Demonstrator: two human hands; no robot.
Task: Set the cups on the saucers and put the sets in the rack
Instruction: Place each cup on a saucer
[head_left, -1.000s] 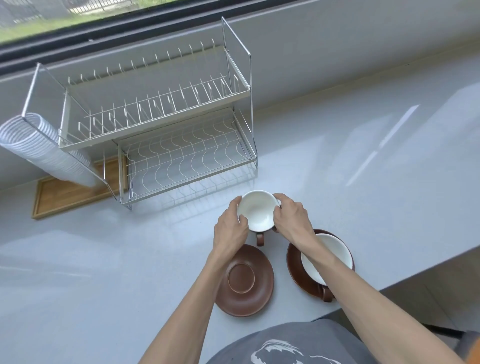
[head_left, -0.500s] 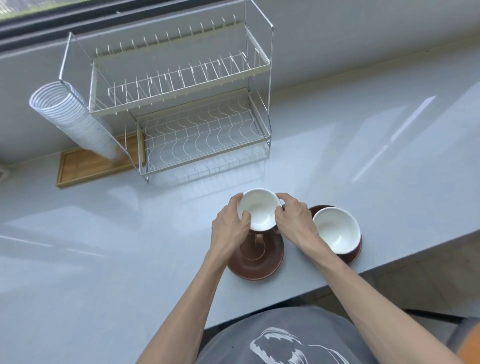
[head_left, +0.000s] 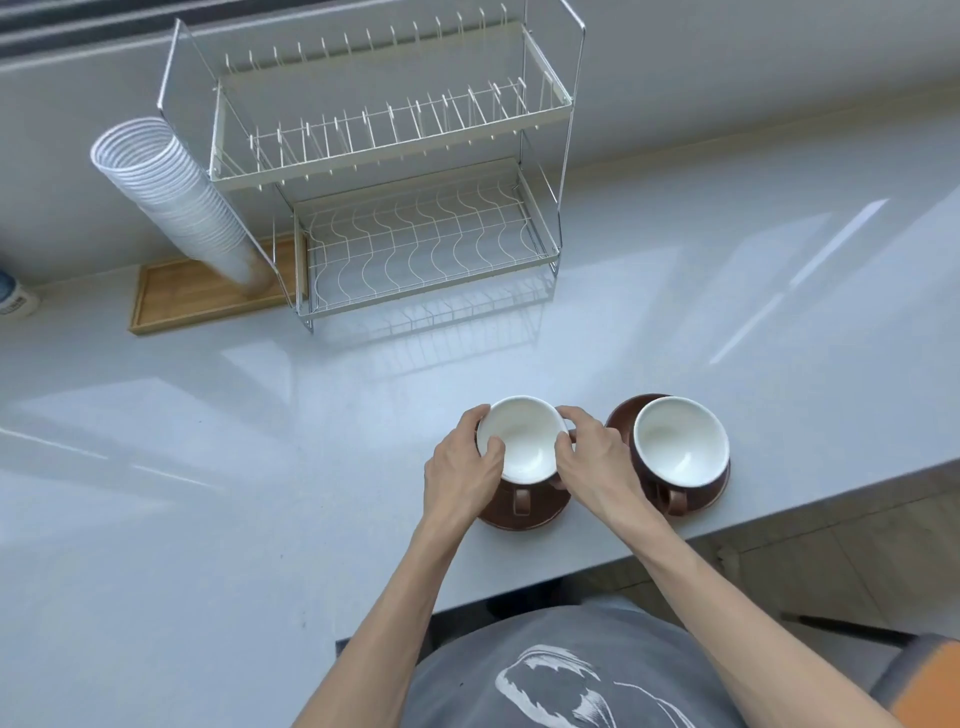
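Far left edge, a small container (head_left: 15, 299) is cut off, too little showing to name it. Next, upper left, a leaning stack of white disposable cups (head_left: 171, 197) stands on a wooden tray (head_left: 192, 301), its base partly behind the rack's wire frame. The two-tier wire rack (head_left: 395, 182) fills the upper middle, both tiers bare. Down at lower centre, the left hand (head_left: 460, 480) has its grip on the left side of a cup (head_left: 522, 441), white inside, brown outside, and the right hand (head_left: 592, 460) grasps its right side. The cup sits over a brown saucer (head_left: 524, 517), mostly hidden; contact can't be confirmed. Just right, a second cup (head_left: 680, 449) rests on its saucer (head_left: 621, 415) by the desk (head_left: 260, 467) edge. Bottom, a grey shirt (head_left: 571, 675).
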